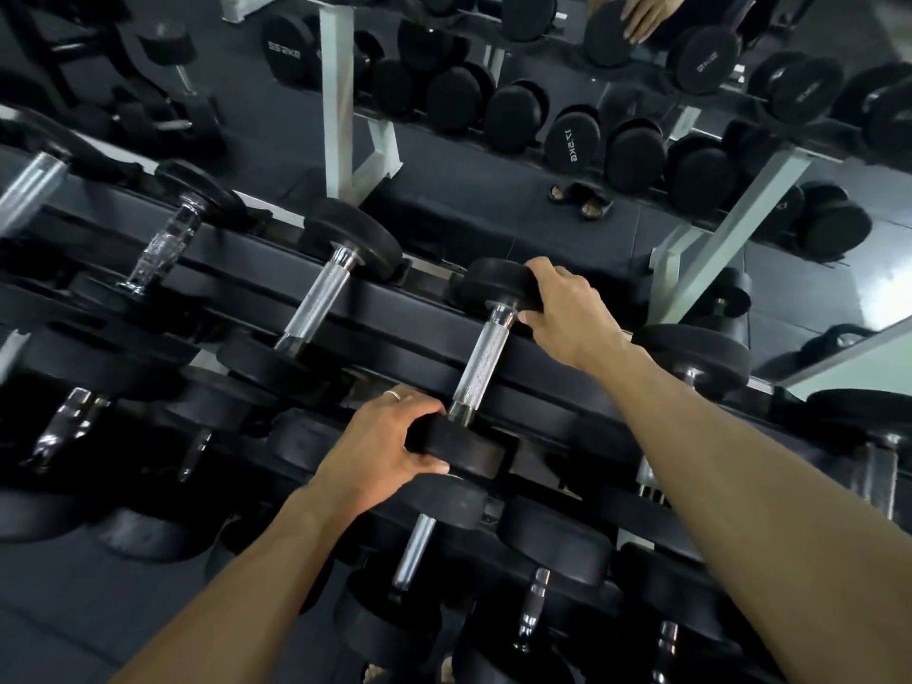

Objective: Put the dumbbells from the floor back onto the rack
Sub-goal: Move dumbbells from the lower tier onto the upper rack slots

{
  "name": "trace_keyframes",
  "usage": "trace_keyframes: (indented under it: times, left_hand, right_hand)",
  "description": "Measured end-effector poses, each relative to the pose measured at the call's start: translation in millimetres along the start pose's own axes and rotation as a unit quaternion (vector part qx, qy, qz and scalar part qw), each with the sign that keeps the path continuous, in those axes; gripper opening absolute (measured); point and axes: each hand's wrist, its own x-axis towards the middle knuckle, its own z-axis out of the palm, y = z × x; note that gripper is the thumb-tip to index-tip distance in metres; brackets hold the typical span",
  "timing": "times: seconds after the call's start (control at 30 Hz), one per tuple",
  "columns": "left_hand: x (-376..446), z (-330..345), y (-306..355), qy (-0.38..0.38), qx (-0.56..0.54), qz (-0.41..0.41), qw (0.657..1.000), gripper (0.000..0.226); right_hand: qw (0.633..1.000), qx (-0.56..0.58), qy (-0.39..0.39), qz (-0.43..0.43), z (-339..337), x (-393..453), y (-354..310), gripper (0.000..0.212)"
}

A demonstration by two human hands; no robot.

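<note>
Head: hands (380, 446) hold dumbbell (481, 362).

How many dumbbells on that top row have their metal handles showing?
5, though some may be hidden. From the left: one at the frame edge, a blurred one, a free one, the held one, and one behind the right forearm.

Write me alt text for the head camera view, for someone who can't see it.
Two bare hands hold one dumbbell by its black end weights on the top tier of a rack: the left hand grips the near end, the right hand the far end. More dumbbells fill the rack, and a mirror behind reflects it.
</note>
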Motion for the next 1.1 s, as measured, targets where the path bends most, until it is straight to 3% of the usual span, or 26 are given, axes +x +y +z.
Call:
trace_keyframes:
  times: [0.17,0.4,0.57,0.77,0.97,1.1]
  left_hand:
    - [1,-1,2,-0.017,0.027,-0.01,0.999,0.053]
    - [-10,-24,15,-0.025,0.072,-0.033,0.997,0.075]
    - [-19,-56,10,0.018,0.102,-0.017,0.995,0.079]
    - [-18,-109,-44,0.066,0.132,-0.017,0.989,0.085]
    - [-5,-141,-111,0.007,0.13,-0.028,0.991,0.103]
    - [4,-142,-129,0.006,0.103,-0.005,0.995,0.088]
  right_hand:
    - [1.0,0.007,-0.005,0.003,-1,0,0,0.044]
    - [1.0,0.016,0.009,-0.003,-23,1,-20,0.065]
    - [0.999,0.016,0.018,-0.042,-21,11,-54,0.064]
    - [0.997,0.037,-0.012,-0.059,8,36,-100,0.067]
    - [0.998,0.061,-0.019,-0.024,33,66,-143,0.071]
    - [0.998,0.057,-0.017,-0.009,42,85,-156,0.065]
